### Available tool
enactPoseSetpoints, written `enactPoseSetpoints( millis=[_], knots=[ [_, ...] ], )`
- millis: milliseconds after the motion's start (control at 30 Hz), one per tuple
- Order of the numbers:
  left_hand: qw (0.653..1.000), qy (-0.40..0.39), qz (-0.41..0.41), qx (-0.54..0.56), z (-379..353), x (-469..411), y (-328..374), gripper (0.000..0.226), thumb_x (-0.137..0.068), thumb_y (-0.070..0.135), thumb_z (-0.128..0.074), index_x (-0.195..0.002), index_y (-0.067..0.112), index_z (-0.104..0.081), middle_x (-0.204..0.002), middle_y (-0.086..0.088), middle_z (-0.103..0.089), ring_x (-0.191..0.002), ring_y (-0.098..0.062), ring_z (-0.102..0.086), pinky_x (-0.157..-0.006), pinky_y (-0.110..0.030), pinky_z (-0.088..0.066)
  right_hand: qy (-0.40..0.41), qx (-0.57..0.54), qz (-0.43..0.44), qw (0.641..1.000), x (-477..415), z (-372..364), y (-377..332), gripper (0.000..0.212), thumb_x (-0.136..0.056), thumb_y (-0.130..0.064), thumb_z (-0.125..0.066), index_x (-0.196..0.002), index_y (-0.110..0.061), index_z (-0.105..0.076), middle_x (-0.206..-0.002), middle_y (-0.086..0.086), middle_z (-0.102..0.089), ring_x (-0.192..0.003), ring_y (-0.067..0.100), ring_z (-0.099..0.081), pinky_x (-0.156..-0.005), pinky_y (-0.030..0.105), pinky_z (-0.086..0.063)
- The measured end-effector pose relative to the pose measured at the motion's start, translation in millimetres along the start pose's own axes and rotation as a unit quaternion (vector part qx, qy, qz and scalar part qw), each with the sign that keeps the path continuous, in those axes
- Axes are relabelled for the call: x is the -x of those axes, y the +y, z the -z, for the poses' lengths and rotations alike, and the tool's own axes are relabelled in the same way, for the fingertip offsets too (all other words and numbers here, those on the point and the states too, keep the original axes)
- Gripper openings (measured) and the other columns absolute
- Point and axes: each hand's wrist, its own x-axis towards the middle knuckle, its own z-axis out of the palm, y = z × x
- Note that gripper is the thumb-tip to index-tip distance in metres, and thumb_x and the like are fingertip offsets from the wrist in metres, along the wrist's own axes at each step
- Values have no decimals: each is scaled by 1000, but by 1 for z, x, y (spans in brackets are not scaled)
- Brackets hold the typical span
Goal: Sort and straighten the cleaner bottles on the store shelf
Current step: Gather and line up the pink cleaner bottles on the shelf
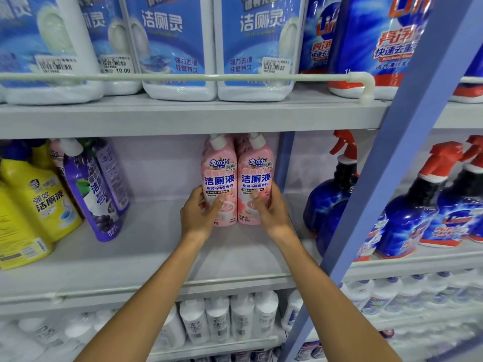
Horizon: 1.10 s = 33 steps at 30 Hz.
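The left hand (pixel 198 215) curls its fingers and thumb round the lower part of the left pink bottle (pixel 219 178). The right hand (pixel 273 212) grips the right pink bottle (pixel 255 178) the same way, thumb lying across the front label. These 2 pink bottles stand upright, touching side by side, labels facing forward, far back on the middle shelf (pixel 130 257). Well apart from them on the left, purple bottles (pixel 88 199) stand tilted with their tops toward the left, just beside yellow bottles (pixel 39 205). On the right, blue spray bottles (pixel 332 202) with red triggers stand on either side of a slanting blue upright (pixel 392 158). On the shelf above, large white and blue cleaner jugs (pixel 177 48) sit in a row behind a white guard rail (pixel 183 77). Below, white bottles (pixel 230 317) crowd the lowest shelf in view.
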Motion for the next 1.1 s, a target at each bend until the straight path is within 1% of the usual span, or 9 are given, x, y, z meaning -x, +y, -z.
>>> enactPoseSetpoints(
  millis=[167,267,300,367,467,567,700,900,1100],
  knots=[
    [998,-47,25,36,13,2,8,34,-101,46,-60,-125,24,-66,-110,15,-73,-104,-1,-70,-79,-16,-56,46,-5,-46,998,0,3,-8,35,-109,-41,-45,-132,-20,-62,-115,-5,-73,-104,7,-72,-79,19,-55],
    [996,-32,54,56,25,3,3,42,-95,67,-50,-113,34,-69,-115,5,-74,-110,-14,-70,-97,-35,-57,67,-12,-78,995,8,12,-8,38,-112,-43,-36,-118,-22,-66,-104,-11,-72,-96,-7,-70,-72,7,-52],
    [996,-25,64,57,30,4,-2,42,-89,74,-48,-104,42,-70,-116,4,-73,-112,-19,-69,-102,-44,-54,64,-7,-89,994,15,15,-6,40,-111,-50,-34,-119,-26,-65,-111,-9,-72,-103,-6,-69,-82,11,-53],
    [995,-30,73,65,43,10,-10,42,-88,79,-43,-98,49,-70,-117,5,-72,-115,-21,-67,-107,-47,-51,62,13,-103,993,30,21,-3,59,-104,-66,-32,-139,-28,-60,-139,0,-65,-131,14,-59,-112,36,-47],
    [989,-37,84,116,63,24,-8,56,-106,60,-34,-133,21,-65,-131,-5,-67,-119,-22,-65,-109,-40,-47,85,30,-115,989,49,28,0,69,-104,-66,-29,-151,-22,-53,-150,4,-58,-139,24,-52,-121,52,-36],
    [986,-28,89,135,92,35,-4,58,-110,48,-29,-133,6,-63,-128,-11,-68,-117,-24,-65,-100,-32,-48,95,32,-110,989,68,23,-8,60,-110,-54,-28,-149,-17,-55,-146,3,-61,-134,22,-57,-119,52,-39],
    [983,-26,93,157,151,55,-9,53,-110,47,-31,-130,11,-63,-130,-11,-68,-122,-24,-64,-110,-42,-47,69,8,-68,995,102,-22,-34,59,-112,-48,-27,-148,-10,-54,-144,6,-62,-130,21,-58,-115,44,-43],
    [985,17,80,151,267,88,-28,53,-108,51,-30,-123,16,-67,-118,-3,-72,-113,-15,-67,-90,-28,-50,9,-18,-51,998,148,-139,-57,57,-112,-44,-29,-144,-6,-56,-140,8,-64,-127,21,-61,-112,43,-46],
    [978,98,100,151,381,109,-49,47,-109,46,-34,-114,15,-70,-115,-5,-73,-113,-20,-67,-103,-40,-48,-84,-36,-49,995,191,-257,-76,53,-112,-44,-29,-137,-11,-62,-137,3,-65,-128,17,-60,-114,40,-44]
  ],
)
